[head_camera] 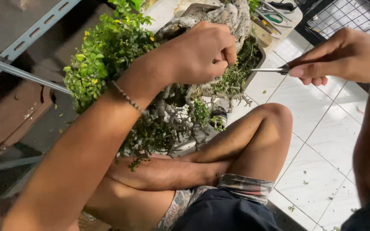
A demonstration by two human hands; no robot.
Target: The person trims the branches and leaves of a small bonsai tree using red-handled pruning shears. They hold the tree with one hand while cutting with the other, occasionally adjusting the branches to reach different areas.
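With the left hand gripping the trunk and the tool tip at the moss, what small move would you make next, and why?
Probably ease the thin metal tool in the right hand slightly further into the greenery by the pot rim. Its tip already points there, while the left hand steadies the bonsai trunk.

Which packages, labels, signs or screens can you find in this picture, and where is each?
None: no package, label, sign or screen shows.
Only printed fabric at the shorts' hem, bottom centre, pale with orange marks.
Left hand grips the gnarled grey bonsai trunk; right hand holds slim metal tweezers.
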